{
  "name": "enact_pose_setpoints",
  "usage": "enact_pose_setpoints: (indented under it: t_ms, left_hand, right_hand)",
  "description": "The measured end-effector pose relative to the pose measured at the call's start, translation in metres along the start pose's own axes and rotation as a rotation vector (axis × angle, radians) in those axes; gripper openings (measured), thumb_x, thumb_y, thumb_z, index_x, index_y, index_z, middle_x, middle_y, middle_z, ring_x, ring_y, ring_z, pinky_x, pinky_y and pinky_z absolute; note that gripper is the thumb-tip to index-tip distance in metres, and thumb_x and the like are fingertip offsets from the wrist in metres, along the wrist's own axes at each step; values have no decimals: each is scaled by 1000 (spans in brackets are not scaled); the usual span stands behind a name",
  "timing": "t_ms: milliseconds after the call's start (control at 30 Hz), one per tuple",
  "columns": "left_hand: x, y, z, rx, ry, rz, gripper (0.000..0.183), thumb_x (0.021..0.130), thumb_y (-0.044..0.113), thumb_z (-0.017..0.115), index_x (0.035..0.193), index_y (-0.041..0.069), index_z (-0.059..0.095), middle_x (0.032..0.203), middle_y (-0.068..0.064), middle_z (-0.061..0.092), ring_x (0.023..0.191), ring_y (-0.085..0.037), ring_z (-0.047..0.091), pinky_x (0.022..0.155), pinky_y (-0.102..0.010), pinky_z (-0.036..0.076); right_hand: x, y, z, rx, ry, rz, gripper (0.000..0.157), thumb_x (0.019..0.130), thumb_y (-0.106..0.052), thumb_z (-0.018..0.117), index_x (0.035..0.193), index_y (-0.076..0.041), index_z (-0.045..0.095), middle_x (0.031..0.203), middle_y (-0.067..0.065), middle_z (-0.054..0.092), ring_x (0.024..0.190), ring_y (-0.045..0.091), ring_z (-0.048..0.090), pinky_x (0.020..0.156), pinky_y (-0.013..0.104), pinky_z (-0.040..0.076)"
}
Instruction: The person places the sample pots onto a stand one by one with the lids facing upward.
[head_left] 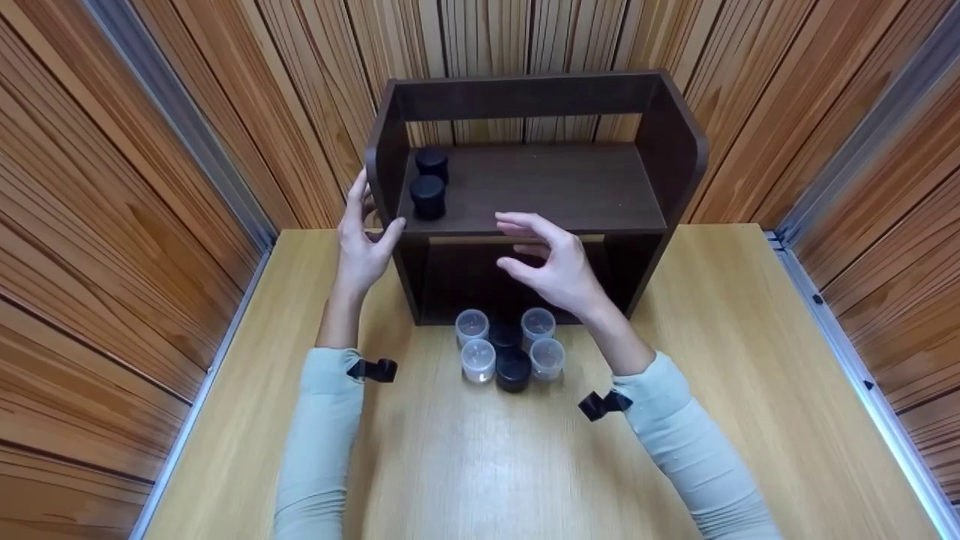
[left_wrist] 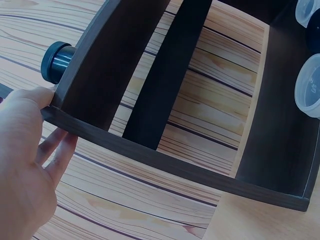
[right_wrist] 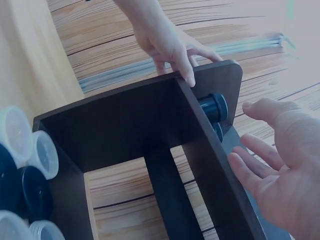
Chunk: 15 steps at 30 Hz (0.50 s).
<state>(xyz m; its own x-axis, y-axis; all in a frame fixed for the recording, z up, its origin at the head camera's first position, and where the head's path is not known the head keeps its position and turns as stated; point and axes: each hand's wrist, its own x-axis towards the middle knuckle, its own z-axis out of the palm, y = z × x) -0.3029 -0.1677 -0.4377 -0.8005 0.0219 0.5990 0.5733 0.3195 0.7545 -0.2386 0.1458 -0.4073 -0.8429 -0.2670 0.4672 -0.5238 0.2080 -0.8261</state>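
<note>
While my left hand [head_left: 362, 247] grips the shelf unit [head_left: 679, 142] by its left side panel [head_left: 386, 146] in the head view, my empty right hand [head_left: 559, 266] hovers, fingers loosely apart, at the front edge of the upper board [head_left: 555, 184], where bare room lies right of two black pots [head_left: 428, 198], and a careless drop could knock the clear cups [head_left: 478, 361] or lower black pots [head_left: 514, 371] clustered on the table [head_left: 450, 457]. From my left wrist, thumb and fingers pinch that panel, so a tug might topple the pots beside it. From my right wrist, spread fingers hang beside the unguarded edge, apart from the pots.
</note>
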Motion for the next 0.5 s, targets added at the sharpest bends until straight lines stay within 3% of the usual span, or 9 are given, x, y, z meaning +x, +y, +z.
enact_pose_setpoints:
  t_ms: [333,500]
  left_hand:
    - [0,1,0,-7,-1,-19,82,104,8,75,174,3,32,166,-23,55,142,-40,65,82,-17,60]
    - [0,1,0,-3,2,-12,82,104,8,75,174,2,33,166,-24,55,142,-39,66,80,-16,61]
  right_hand:
    - [-19,12,-13,-27,-38,-9,62,92,2,89,150,-3,70,150,22,73,138,27,71,108,38,66]
    - [-31,19,-19,-41,-51,12,63,90,2,90,150,-3,70,148,26,72,137,34,70,108,37,66]
